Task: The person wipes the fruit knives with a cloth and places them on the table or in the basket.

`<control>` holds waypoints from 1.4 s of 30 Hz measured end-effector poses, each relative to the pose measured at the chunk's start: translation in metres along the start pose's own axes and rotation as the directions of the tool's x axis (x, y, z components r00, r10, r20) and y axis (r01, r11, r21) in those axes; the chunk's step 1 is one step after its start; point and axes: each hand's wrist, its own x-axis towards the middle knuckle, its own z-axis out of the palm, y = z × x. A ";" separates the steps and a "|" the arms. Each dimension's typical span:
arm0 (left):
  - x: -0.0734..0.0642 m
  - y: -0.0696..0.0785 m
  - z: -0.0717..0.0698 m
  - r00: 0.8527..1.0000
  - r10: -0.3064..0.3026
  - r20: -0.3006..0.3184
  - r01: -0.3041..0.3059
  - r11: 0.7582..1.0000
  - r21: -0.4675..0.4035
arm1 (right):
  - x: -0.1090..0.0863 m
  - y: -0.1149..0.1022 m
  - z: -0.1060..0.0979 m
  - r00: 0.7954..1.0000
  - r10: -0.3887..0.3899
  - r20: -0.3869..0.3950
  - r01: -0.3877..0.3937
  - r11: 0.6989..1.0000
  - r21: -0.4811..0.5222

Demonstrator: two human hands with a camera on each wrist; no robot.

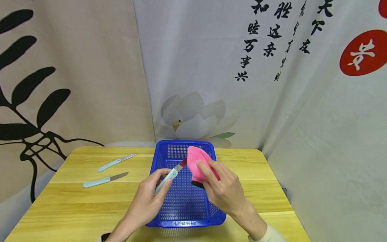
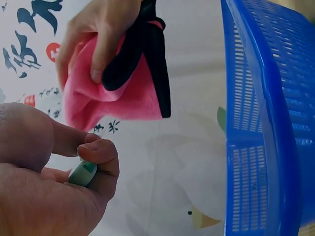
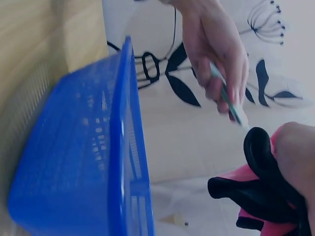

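Observation:
My left hand (image 1: 148, 195) grips a small knife by its pale blue handle (image 1: 171, 175), the blade slanting up to the right. Toward its tip the blade looks reddish beside the cloth. In the left wrist view the butt of the handle (image 2: 82, 173) shows between the curled fingers. A pink cloth (image 1: 196, 162) with black trim is bunched in my right hand (image 1: 226, 188), right at the blade's tip. Both hands are above a blue plastic basket (image 1: 185, 223). In the right wrist view the cloth's black edging (image 3: 261, 152) hangs in loops below the fingers.
To the left, a knife (image 1: 109, 165) and a second knife (image 1: 96, 182) lie on the wooden table (image 1: 54, 205), both with pale blue handles and blades pointing right. A printed curtain (image 1: 193, 60) hangs behind the table and along its right side.

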 end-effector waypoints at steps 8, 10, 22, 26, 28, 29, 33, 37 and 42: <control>0.001 0.000 0.004 0.998 0.060 -0.011 -0.060 0.998 0.012 | 0.009 -0.027 0.006 0.994 -0.090 0.064 0.089 0.996 0.009; 0.000 0.000 0.004 0.996 0.085 -0.014 -0.085 0.996 0.011 | 0.009 -0.030 0.008 0.992 -0.097 0.078 0.097 0.995 0.000; -0.003 -0.001 0.004 0.990 0.140 -0.004 -0.140 0.990 -0.017 | 0.008 -0.027 0.013 0.987 -0.067 0.147 0.074 0.996 -0.041; -0.003 0.000 0.003 0.993 0.121 0.002 -0.121 0.992 -0.017 | 0.007 -0.023 0.013 0.987 -0.057 0.149 0.064 0.997 -0.041; -0.004 0.000 0.003 0.993 0.116 0.004 -0.116 0.993 -0.010 | 0.007 -0.021 0.013 0.987 -0.050 0.150 0.058 0.997 -0.045; -0.004 0.000 0.002 0.993 0.116 0.004 -0.116 0.993 -0.006 | 0.006 -0.019 0.013 0.988 -0.048 0.148 0.055 0.997 -0.047; -0.004 0.000 0.002 0.991 0.131 0.002 -0.131 0.991 0.008 | 0.005 -0.014 0.012 0.989 -0.038 0.145 0.048 0.997 -0.065; -0.004 0.000 0.001 0.989 0.150 -0.001 -0.150 0.989 0.017 | 0.004 -0.009 0.011 0.989 -0.023 0.149 0.035 0.996 -0.082; -0.005 0.000 0.000 0.985 0.172 -0.009 -0.172 0.984 0.041 | 0.003 0.001 0.008 0.987 -0.002 0.162 0.016 0.996 -0.089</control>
